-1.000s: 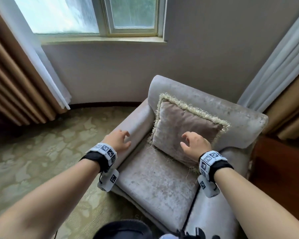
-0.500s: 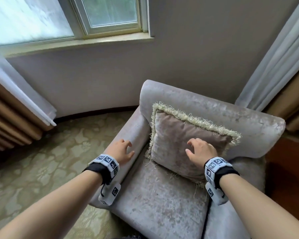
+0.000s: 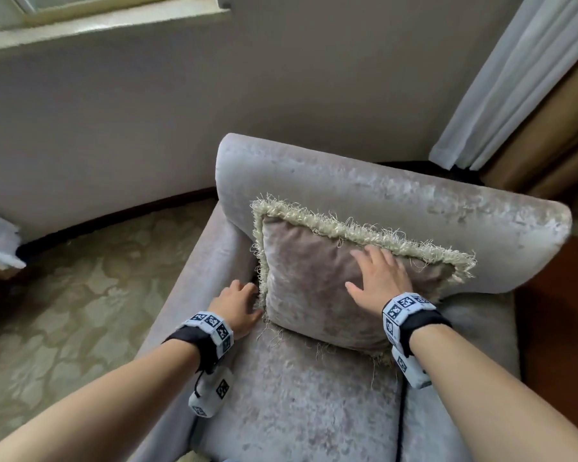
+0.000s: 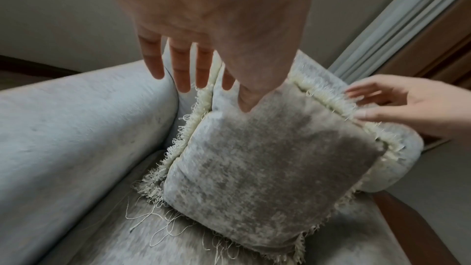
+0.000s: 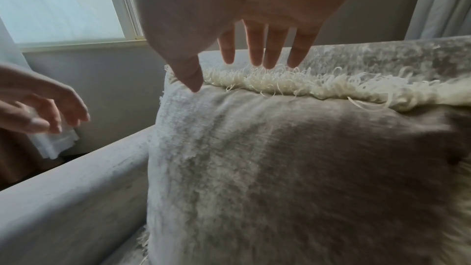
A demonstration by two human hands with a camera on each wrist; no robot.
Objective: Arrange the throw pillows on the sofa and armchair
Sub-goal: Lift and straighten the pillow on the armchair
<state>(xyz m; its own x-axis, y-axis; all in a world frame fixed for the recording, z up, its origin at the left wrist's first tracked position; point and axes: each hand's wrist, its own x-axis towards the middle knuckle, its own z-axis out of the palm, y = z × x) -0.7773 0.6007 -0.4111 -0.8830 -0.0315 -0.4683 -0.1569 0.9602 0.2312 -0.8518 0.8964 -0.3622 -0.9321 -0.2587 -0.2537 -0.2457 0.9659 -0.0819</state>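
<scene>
Change: your left hand [image 3: 236, 306] has come in from the armrest to the throw pillow [image 3: 317, 288] fringe.
Fingers: both relaxed; right hand [image 3: 379, 278] lies flat, grasping nothing.
Progress: pillow leans on the armchair [image 3: 381, 195] back; final straightening remains, you judge.

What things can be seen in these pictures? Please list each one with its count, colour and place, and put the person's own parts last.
armchair: one, pale grey velvet, centre, by the wall.
throw pillow: one, taupe with cream fringe, on the seat, leaning on the chair back.
window sill: one, cream, top left.
sheer curtain: one, white, right; another white edge at far left.
drape: one, tan, far right.
carpet: one, olive with floral pattern, left floor.
wooden surface: one, reddish brown, right of the chair.
wrist bands: two, white with black markers, one on each wrist.
left hand: open, at the pillow's left fringe.
right hand: open, fingers straight, on the pillow's upper front.
</scene>
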